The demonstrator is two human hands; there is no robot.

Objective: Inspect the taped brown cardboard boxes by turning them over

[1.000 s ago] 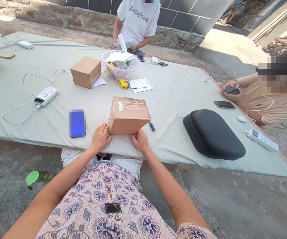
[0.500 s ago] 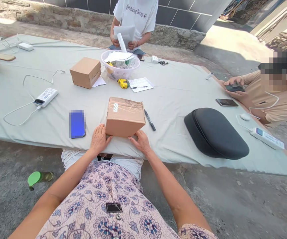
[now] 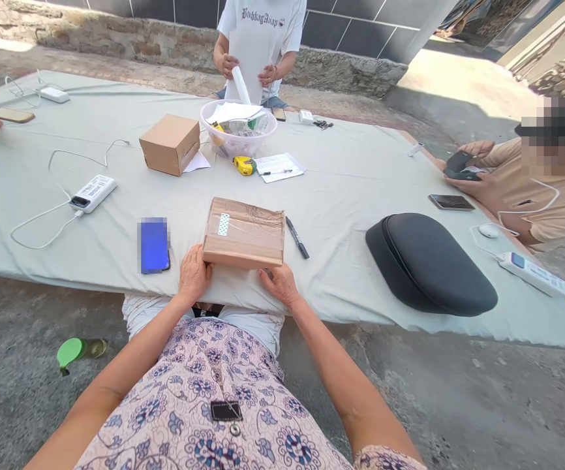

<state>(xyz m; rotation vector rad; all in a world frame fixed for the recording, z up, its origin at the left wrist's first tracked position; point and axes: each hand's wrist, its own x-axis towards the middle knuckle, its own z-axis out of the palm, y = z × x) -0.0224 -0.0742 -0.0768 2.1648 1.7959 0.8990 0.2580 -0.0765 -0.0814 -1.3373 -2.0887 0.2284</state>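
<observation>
A taped brown cardboard box (image 3: 246, 232) is in front of me near the table's edge, its top face tipped toward me, with a small patterned label on it. At its near left corner, my left hand (image 3: 195, 271) grips the side, some fingertips hidden behind the cardboard. My right hand (image 3: 280, 282) holds the near right corner, thumb against the front and the other fingers partly hidden. Just right of the box lies a black marker pen (image 3: 297, 238). Left of my left hand is a phone (image 3: 154, 246) with a blurred blue screen.
Farther back stand a second cardboard box (image 3: 169, 145), a yellow tape measure (image 3: 244, 166), a notepad (image 3: 280, 168) and a pink basket (image 3: 238, 140) of items. A black case (image 3: 432, 264) sits right, a white power bank (image 3: 92, 194) left. Two people sit around the table (image 3: 341, 196).
Between my hands the box has tipped toward me, showing more top and less front. The person opposite has raised and spread the paper sheet. The person at right has opened a dark item.
</observation>
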